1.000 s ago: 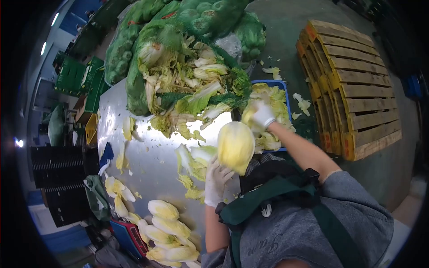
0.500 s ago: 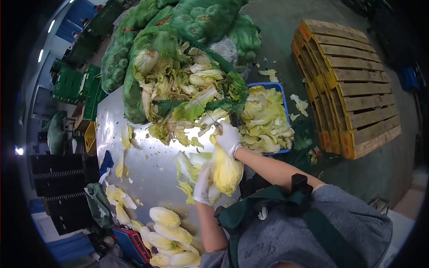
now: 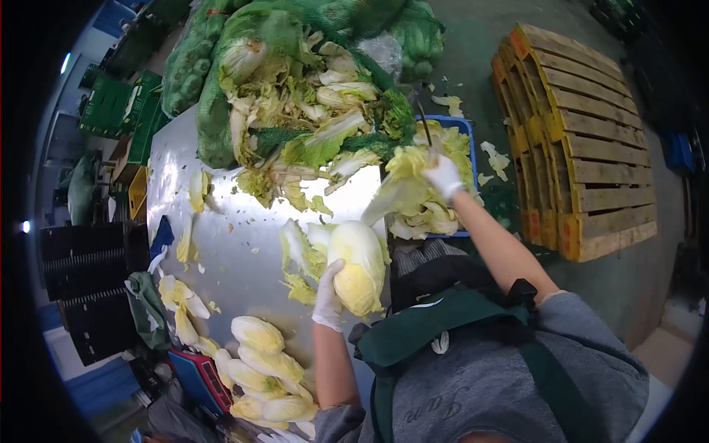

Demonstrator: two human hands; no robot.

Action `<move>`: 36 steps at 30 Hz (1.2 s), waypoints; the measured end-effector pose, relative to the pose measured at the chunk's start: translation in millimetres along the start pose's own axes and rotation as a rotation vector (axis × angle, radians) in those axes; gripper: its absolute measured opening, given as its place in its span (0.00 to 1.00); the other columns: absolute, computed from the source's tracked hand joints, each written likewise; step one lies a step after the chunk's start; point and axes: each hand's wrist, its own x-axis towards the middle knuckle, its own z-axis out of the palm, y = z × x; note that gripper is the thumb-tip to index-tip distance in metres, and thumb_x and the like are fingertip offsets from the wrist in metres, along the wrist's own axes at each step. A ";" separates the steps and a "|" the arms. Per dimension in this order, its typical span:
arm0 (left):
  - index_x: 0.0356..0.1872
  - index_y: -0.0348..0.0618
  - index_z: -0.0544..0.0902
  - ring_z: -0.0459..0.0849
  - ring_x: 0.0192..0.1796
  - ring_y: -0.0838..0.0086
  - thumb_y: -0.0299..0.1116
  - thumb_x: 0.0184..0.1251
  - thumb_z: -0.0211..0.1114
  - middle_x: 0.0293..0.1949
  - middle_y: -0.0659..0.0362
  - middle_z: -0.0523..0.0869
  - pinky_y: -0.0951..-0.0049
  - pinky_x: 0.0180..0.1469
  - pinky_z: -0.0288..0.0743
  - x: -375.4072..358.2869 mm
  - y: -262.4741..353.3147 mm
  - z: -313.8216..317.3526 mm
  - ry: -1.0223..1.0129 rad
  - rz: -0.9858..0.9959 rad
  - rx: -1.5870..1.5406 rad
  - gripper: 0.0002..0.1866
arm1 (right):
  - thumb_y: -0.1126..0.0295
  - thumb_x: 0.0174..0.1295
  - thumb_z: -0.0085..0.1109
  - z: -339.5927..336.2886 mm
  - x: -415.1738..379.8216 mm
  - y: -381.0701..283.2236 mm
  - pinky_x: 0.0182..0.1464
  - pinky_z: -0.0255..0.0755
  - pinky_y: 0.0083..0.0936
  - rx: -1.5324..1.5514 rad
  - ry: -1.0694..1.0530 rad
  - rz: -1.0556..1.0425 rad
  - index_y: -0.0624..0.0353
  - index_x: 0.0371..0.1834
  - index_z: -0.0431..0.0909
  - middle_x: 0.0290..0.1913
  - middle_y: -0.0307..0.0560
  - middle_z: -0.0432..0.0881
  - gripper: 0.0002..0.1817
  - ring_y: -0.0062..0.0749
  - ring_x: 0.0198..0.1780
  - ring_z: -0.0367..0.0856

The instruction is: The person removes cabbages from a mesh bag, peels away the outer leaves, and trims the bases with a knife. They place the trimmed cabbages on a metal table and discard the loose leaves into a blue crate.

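Note:
My left hand (image 3: 329, 297), in a white glove, grips the side of a napa cabbage (image 3: 357, 258). The cabbage has a pale stem end and a yellow leafy end, and it is over the near edge of the metal table. Out to the right, my gloved right hand (image 3: 443, 179) is closed round a knife (image 3: 424, 122), whose thin dark blade points away from me. A loose cabbage leaf (image 3: 399, 181) hangs from the same hand above the blue crate (image 3: 473, 140), which is full of discarded leaves. Cut leaves (image 3: 299, 255) lie left of the cabbage.
An open green mesh sack (image 3: 218, 136) of wilted cabbages lies across the far side of the metal table (image 3: 236, 277). Several trimmed cabbages (image 3: 258, 365) are piled at the near left beside a red-and-blue device (image 3: 199, 380). Stacked wooden pallets (image 3: 591, 140) stand at the right.
My right hand has moved right, from the cabbage to above the blue crate, carrying the knife and a leaf. The cabbage, in my left hand, now shows its pale stem end.

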 end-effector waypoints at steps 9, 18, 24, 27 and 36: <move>0.70 0.42 0.50 0.70 0.61 0.61 0.26 0.56 0.62 0.63 0.49 0.65 0.63 0.62 0.67 4.7 -2.5 49.4 0.076 0.399 0.039 0.41 | 0.46 0.41 0.72 18.3 -120.6 -71.7 0.47 0.71 0.32 -0.206 -0.505 -0.566 0.66 0.46 0.73 0.41 0.57 0.78 0.38 0.46 0.42 0.77; 0.72 0.44 0.44 0.62 0.65 0.63 0.19 0.48 0.69 0.68 0.50 0.57 0.66 0.66 0.60 -18.3 7.5 93.8 0.258 0.637 0.384 0.52 | 0.49 0.44 0.70 -3.2 -125.5 -102.8 0.45 0.72 0.32 -0.189 -0.629 -0.456 0.69 0.47 0.72 0.38 0.61 0.78 0.36 0.45 0.41 0.80; 0.72 0.42 0.45 0.60 0.67 0.63 0.21 0.43 0.73 0.68 0.49 0.57 0.67 0.67 0.56 -19.5 1.5 100.5 0.315 0.794 0.620 0.55 | 0.50 0.42 0.70 5.9 -127.5 -83.3 0.43 0.73 0.30 -0.202 -0.513 -0.529 0.68 0.46 0.73 0.36 0.56 0.81 0.35 0.42 0.38 0.81; 0.72 0.42 0.45 0.60 0.67 0.63 0.21 0.42 0.73 0.68 0.49 0.57 0.67 0.67 0.57 -20.5 3.7 100.1 0.312 0.801 0.639 0.56 | 0.50 0.41 0.68 1.6 -119.5 -76.2 0.43 0.73 0.34 -0.045 -0.553 -0.502 0.66 0.44 0.74 0.34 0.61 0.80 0.33 0.47 0.38 0.81; 0.72 0.42 0.45 0.61 0.66 0.63 0.22 0.41 0.74 0.68 0.49 0.57 0.66 0.67 0.58 -26.0 7.7 124.2 0.344 0.804 0.767 0.57 | 0.64 0.41 0.62 8.4 -122.4 -96.6 0.39 0.72 0.43 -0.378 -0.231 -0.449 0.61 0.37 0.71 0.32 0.62 0.79 0.20 0.57 0.37 0.78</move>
